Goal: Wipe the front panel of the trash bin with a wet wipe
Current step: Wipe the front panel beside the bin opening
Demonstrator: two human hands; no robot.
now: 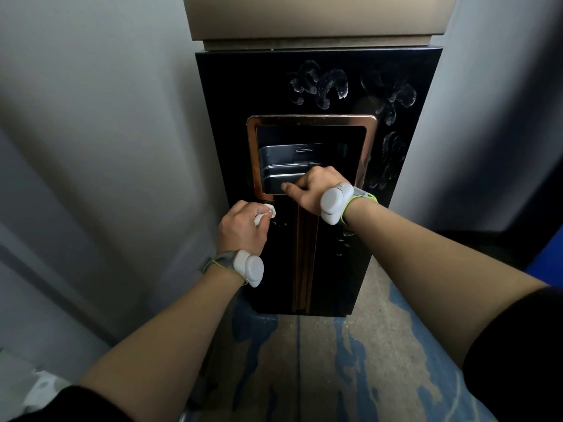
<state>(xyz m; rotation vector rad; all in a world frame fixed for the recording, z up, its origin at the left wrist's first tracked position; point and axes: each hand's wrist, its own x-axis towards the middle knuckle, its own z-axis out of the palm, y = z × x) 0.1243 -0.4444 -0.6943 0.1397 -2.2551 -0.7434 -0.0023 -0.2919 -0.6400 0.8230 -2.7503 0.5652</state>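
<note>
Wet wipe mostly hidden (left hand's fingers curled round).

Dim, flat indoor light, cool grey cast. Black bin front swallows detail in the centre; copper frame around the opening catches a soft glare along its top edge. Walls shade darker toward the left and right edges. Strong wide-angle bowing at the frame borders. Lower-left corner soft and blurred.

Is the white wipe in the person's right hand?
No, the crumpled wipe is in the left hand; the right hand grips the bin's opening.
</note>
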